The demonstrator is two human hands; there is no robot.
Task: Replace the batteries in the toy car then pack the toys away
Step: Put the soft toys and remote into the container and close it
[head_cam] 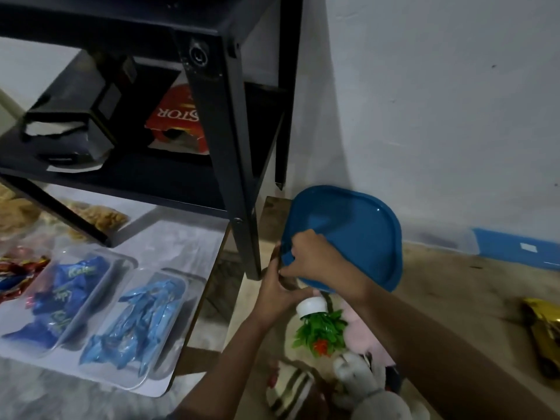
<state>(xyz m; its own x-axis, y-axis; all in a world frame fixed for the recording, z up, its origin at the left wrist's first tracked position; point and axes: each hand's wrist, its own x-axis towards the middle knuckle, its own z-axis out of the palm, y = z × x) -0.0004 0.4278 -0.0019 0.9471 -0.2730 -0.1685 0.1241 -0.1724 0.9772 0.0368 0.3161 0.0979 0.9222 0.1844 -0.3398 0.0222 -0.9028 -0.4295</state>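
Note:
A blue plastic lid point(354, 234) is tilted up near the wall, above a pile of toys. My right hand point(312, 256) grips its near left edge. My left hand point(275, 286) holds the same edge from below, fingers closed on it. Under the lid lie a small fake plant in a white pot point(318, 319), a pink soft toy point(360, 322), a grey plush point(363, 386) and a striped plush point(291, 392). A gold toy car point(545, 331) sits on the floor at the right edge. The container beneath the toys is hidden.
A black metal shelf unit point(218, 116) stands just left of the lid, its leg close to my hands. A clear tray of blue sweet wrappers point(100, 313) lies at the left. A blue-and-clear box point(515, 247) rests by the wall.

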